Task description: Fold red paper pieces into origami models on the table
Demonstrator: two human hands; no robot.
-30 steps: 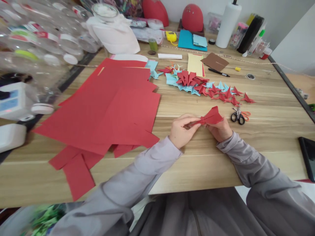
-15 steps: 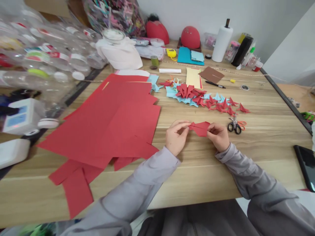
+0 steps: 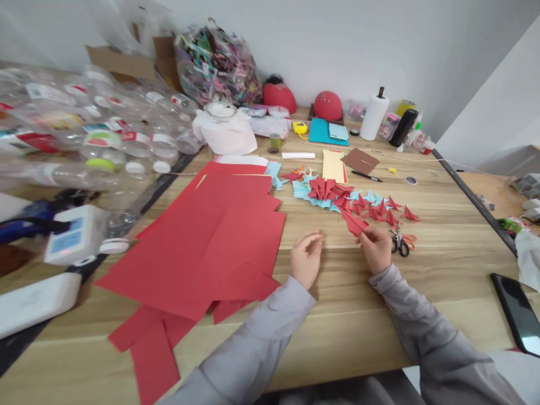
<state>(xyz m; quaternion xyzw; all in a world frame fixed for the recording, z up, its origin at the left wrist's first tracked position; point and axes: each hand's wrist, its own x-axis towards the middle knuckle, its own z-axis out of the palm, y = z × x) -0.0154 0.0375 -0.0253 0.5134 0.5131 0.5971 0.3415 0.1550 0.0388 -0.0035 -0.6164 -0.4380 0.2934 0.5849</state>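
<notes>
I see right hand (image 3: pixel 377 247) pinching red fold (image 3: pixel 353 223) mid-frame, left hand (image 3: pixel 306 260) loosely curled, empty, scissors (image 3: pixel 400 242) right of it.

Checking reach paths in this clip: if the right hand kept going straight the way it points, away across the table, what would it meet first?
Probably the row of folded red and blue paper shapes just beyond the right hand, whose red folded piece already points there; depth is hard to judge.

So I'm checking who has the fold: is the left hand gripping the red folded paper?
No, the left hand is empty; only the right hand holds the red folded paper.
</notes>
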